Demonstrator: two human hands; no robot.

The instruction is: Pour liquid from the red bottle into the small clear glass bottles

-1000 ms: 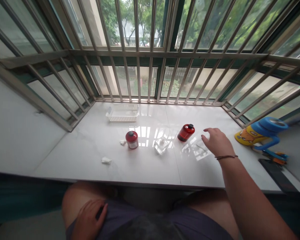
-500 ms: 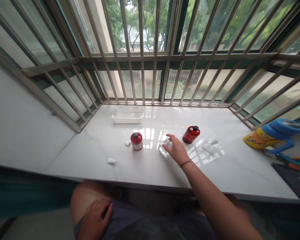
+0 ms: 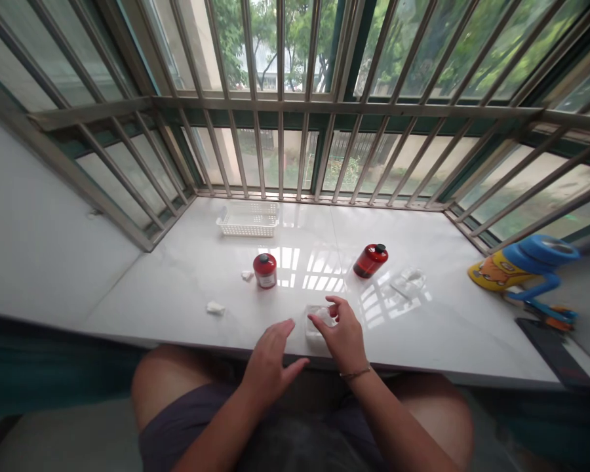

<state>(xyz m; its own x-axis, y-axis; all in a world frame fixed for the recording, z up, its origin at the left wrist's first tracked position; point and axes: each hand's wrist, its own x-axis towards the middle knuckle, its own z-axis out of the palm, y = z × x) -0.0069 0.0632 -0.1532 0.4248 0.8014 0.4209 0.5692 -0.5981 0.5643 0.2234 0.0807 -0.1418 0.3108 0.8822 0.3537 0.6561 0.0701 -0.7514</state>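
A small clear box [image 3: 315, 333], see-through and square-edged, rests near the front edge of the white countertop [image 3: 177, 288]. My right hand [image 3: 345, 333] is curled over its right side, thumb and fingers around it; the exact contact is partly hidden. To the left of the box, my left hand [image 3: 270, 364] hovers by the counter edge, fingers stretched and thumb apart, holding nothing. Behind the hands stand a red bottle with a black cap and pale label [image 3: 265, 271] and another red bottle [image 3: 370, 261] farther right.
A white perforated basket [image 3: 248, 226] sits near the barred window. Crumpled white scraps [image 3: 215, 308] lie at left, and clear crumpled plastic [image 3: 409, 283] at right. A blue and yellow flask [image 3: 516, 265] stands by a dark phone [image 3: 545, 347] at the far right.
My right hand and the clear box have come closer to me, towards the front edge. My left hand has risen from my thigh to beside the box. The view has shifted slightly.
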